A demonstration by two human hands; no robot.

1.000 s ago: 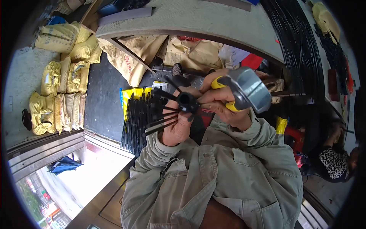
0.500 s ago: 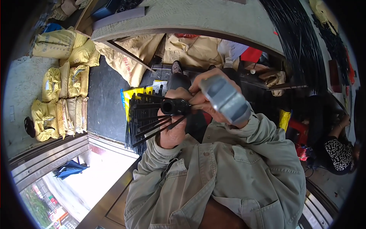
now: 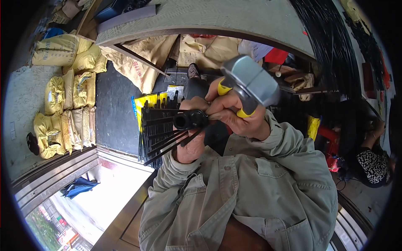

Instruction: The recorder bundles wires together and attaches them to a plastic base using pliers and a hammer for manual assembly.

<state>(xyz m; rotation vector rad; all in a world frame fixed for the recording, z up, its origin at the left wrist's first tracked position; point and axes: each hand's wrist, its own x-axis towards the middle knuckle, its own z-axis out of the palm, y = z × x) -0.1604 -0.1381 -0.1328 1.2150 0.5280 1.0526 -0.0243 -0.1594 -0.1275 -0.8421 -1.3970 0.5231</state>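
My left hand (image 3: 191, 144) is closed around a black umbrella frame (image 3: 186, 121), its hollow round end facing up. Thin dark ribs fan out from it toward the left. Against the right side of this frame, my right hand (image 3: 238, 111) pinches thumb and forefinger together; anything thin between them is too small to make out. The same hand holds what look like pincers (image 3: 253, 79), with a broad silver head and yellow and grey handles. The head rises above the fingers and hides part of the hand. Below my left hand stands a bundle of black ribs (image 3: 150, 140).
Stacked yellow sacks (image 3: 79, 117) line the left wall. Ahead is a grey-topped table (image 3: 201, 19) with long black rods (image 3: 326, 46) at its right. A blue umbrella (image 3: 79, 187) lies at lower left. Another person (image 3: 372, 163) sits at the right beside a red item (image 3: 331, 148).
The silver tool head has tilted and shifted slightly up and right, bringing its yellow handles into sight. My left hand keeps the umbrella frame in nearly the same place.
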